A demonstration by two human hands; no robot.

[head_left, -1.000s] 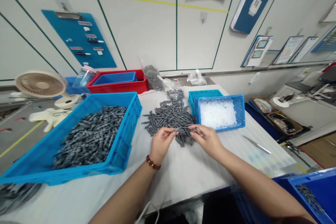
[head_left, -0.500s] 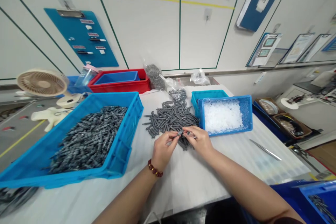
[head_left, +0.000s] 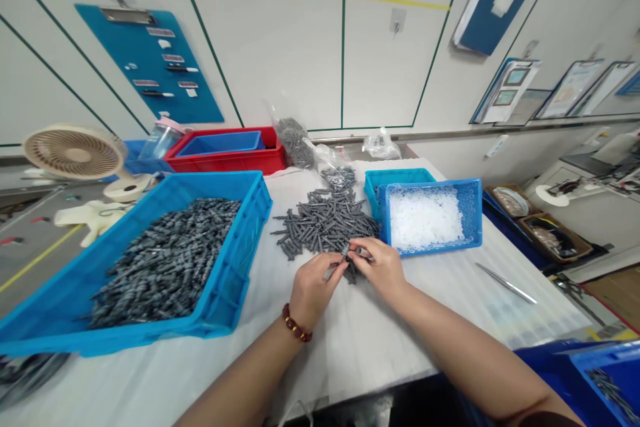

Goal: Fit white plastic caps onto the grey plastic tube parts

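Note:
My left hand (head_left: 313,285), with a beaded bracelet at the wrist, pinches a small grey ribbed plastic part (head_left: 345,251). The fingertips of my right hand (head_left: 384,269) meet it at the same part, and a short grey tube-like piece (head_left: 365,253) pokes out between the right fingers. How the pieces fit together is too small to make out. Just beyond both hands lies a loose pile of slim grey parts (head_left: 325,219). Right of the pile, a tilted blue bin (head_left: 473,213) holds many small white translucent rings (head_left: 425,217).
On the left stands a large blue crate (head_left: 239,280) heaped with grey parts. Behind are a red bin (head_left: 225,161), bagged grey parts (head_left: 295,140) and a teal bin (head_left: 400,177). Metal tweezers (head_left: 506,283) lie at right. A beige fan (head_left: 75,153) stands far left.
Both hands stay close together over the near edge of the pile. The fingers have shifted slightly and the grey part has turned more upright. The camera view has tipped down a little.

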